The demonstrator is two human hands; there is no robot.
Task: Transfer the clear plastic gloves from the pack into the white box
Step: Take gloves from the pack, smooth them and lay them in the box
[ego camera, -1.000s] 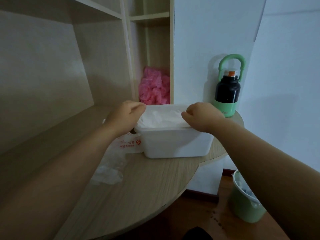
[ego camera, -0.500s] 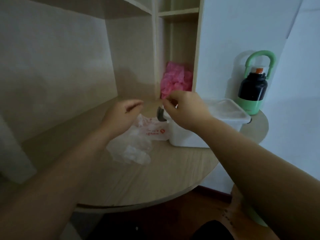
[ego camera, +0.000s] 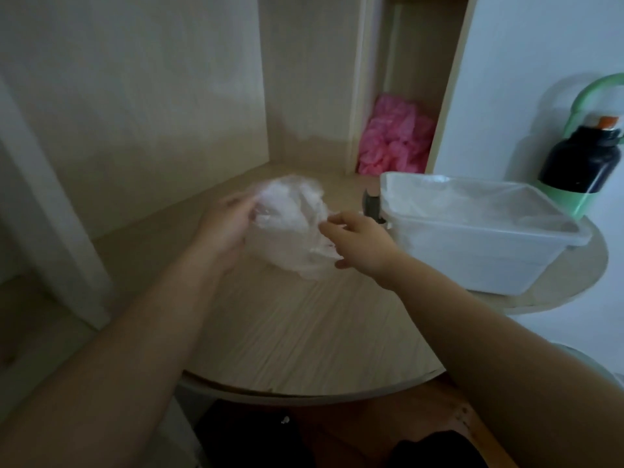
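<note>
A crumpled clear plastic pack of gloves (ego camera: 290, 228) is lifted a little above the wooden desk (ego camera: 304, 332), between my two hands. My left hand (ego camera: 226, 224) grips its left side. My right hand (ego camera: 358, 243) pinches its right edge with fingers curled. The white box (ego camera: 479, 238) stands just right of my right hand, its top open, with clear plastic gloves lying inside up to the rim. A small dark clip-like part (ego camera: 371, 204) sticks out at the box's left end.
A pile of pink plastic (ego camera: 395, 140) fills the narrow shelf niche behind the box. A black bottle with a green handle (ego camera: 584, 157) stands at the far right. The desk's rounded edge (ego camera: 304, 396) runs close to my body.
My hands left the white box and moved left to the pack, which now is off the desk in both hands. The camera view swung left and down.
</note>
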